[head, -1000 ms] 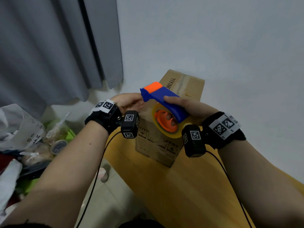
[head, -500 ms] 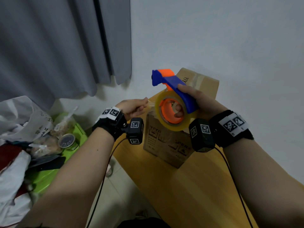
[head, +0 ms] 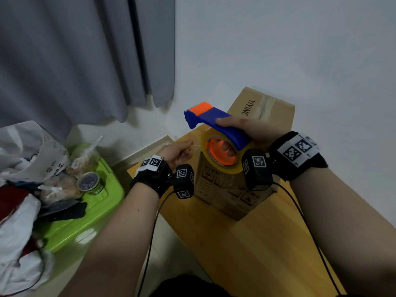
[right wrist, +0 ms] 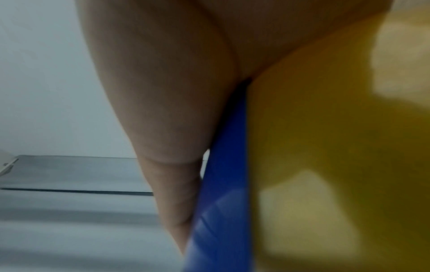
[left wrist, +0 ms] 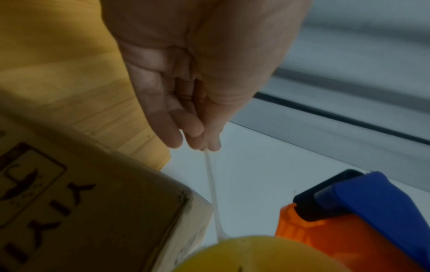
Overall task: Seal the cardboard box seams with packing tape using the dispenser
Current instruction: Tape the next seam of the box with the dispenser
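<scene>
A brown cardboard box (head: 276, 110) stands on a wooden table (head: 246, 254) against the white wall. My right hand (head: 250, 129) grips a blue and orange tape dispenser (head: 214, 120) with a yellowish tape roll (head: 220, 166), held above the box's near corner. To the left of the roll, my left hand (head: 182, 150) pinches the free end of the clear tape strip (left wrist: 210, 184), pulled taut off the roll (left wrist: 256, 255). The box corner (left wrist: 116, 211) lies just below the strip. In the right wrist view, my thumb lies along the blue handle (right wrist: 223, 184).
A grey curtain (head: 75, 61) hangs at the back left. Left of the table, a green plastic bin (head: 96, 211) holds a tin can (head: 89, 183), bags and cloths. Wrist camera cables (head: 154, 232) trail down over the table's edge.
The dispenser rose off the box top and then tilted flatter. My left hand left the box, took the tape end and has drawn it leftward away from the roll.
</scene>
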